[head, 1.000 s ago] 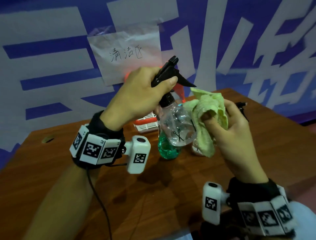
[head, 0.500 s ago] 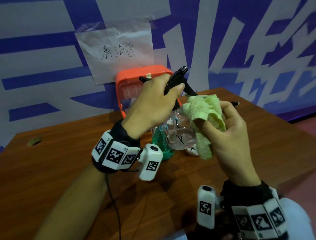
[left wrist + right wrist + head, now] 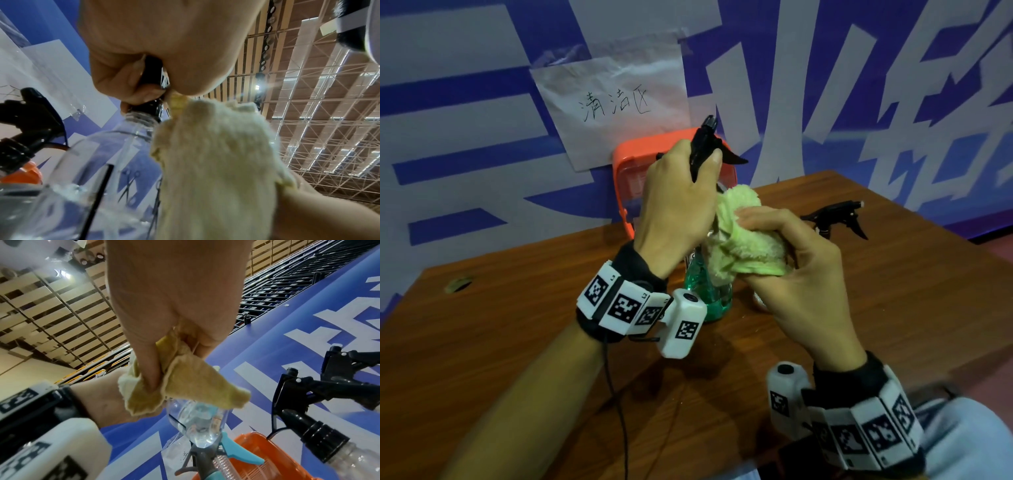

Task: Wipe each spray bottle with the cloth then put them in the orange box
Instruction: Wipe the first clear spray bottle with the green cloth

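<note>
My left hand (image 3: 688, 181) grips the black spray head (image 3: 703, 144) of a clear spray bottle (image 3: 98, 162) and holds it above the table. The yellow-green cloth (image 3: 743, 240) is bunched in my right hand (image 3: 784, 240), which presses it against the bottle's shoulder just under the neck. In the head view the cloth and my left hand hide most of the bottle. The right wrist view shows my thumb and fingers pinching the cloth (image 3: 185, 386) over the bottle's clear body (image 3: 197, 418). The orange box (image 3: 633, 178) stands behind my left hand at the wall.
A green-bodied spray bottle (image 3: 709, 298) with a teal trigger (image 3: 236, 452) stands on the brown table (image 3: 517, 325) under my hands. Another clear bottle with a black spray head (image 3: 835, 219) stands to the right. A paper sign (image 3: 613, 106) is taped to the blue-and-white wall.
My right hand has brought the cloth from the bottle's right side up onto its shoulder near the neck. My left hand keeps its grip on the spray head, which now points more upright.
</note>
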{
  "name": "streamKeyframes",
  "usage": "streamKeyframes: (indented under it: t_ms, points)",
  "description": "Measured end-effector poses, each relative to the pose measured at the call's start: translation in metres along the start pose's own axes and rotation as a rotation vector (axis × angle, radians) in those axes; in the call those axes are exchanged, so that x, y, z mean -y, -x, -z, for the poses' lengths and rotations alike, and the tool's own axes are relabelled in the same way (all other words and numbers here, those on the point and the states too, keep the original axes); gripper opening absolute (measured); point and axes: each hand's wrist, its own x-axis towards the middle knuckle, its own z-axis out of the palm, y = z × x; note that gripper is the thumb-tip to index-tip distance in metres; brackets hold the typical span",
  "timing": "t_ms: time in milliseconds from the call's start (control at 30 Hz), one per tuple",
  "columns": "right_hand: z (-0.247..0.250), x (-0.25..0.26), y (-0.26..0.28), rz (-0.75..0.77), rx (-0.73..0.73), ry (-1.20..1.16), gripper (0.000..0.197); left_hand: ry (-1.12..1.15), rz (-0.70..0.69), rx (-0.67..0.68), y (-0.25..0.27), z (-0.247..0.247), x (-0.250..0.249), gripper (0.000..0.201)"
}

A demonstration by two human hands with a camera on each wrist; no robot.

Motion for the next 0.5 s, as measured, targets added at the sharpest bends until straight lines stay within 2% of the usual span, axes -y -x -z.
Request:
streamKeyframes:
  t_ms: [167,300,400,500]
  points:
    - [0.015,-0.002,0.005,-0.043,-0.027,0.150,0.046,0.073,0.004,-0.067,-0.004,0.005,0.004,0.026]
    - [0.028,-0.001,0.003,-0.080,-0.215,0.214,0.040,0.086,0.004,-0.070,-0.007,0.005,-0.001,0.029]
    - [0.036,0.001,-0.001,-0.118,-0.331,0.157,0.040,0.076,-0.028,-0.022,-0.006,0.006,-0.009,0.028]
    - [0.040,0.002,-0.007,-0.160,-0.377,0.066,0.038,0.106,-0.049,0.111,-0.004,0.006,-0.016,0.029]
